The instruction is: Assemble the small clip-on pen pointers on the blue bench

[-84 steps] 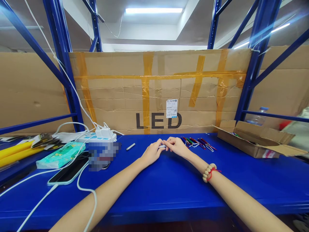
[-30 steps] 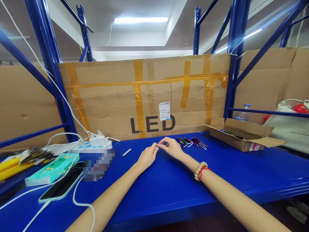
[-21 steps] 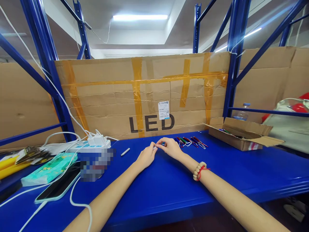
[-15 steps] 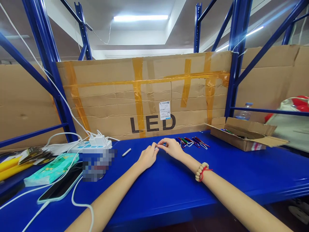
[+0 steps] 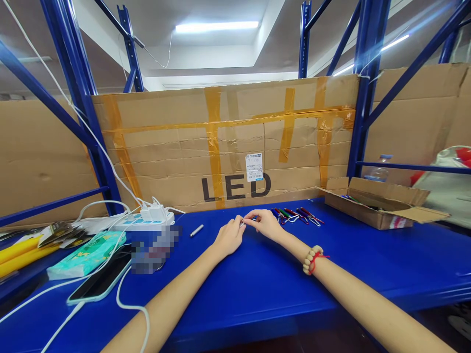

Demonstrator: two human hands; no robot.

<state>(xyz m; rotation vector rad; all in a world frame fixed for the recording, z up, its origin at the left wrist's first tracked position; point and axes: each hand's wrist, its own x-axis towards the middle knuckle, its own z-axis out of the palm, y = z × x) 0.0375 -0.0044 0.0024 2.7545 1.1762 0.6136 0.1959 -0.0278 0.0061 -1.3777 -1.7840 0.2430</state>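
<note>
Before you is a blue shelf top [image 5: 253, 289], with a wide cardboard panel [image 5: 176, 164] standing behind it; blue metal posts [image 5: 71, 54] rise at both sides, and above you one tube light [image 5: 217, 26] shines on the pale ceiling [image 5: 206, 56]

Place: storeroom or workshop, as far as the blocked view tells
Racking [image 5: 365, 103]: blue metal, left and right of frame
Cardboard sheet [image 5: 235, 152]: taped, printed LED, centre
Tube light [image 5: 217, 26]: bare, top centre

Blue shelf [image 5: 257, 284], silver tube [image 5: 196, 230], phone [image 5: 103, 275], open box [image 5: 358, 210]
</note>
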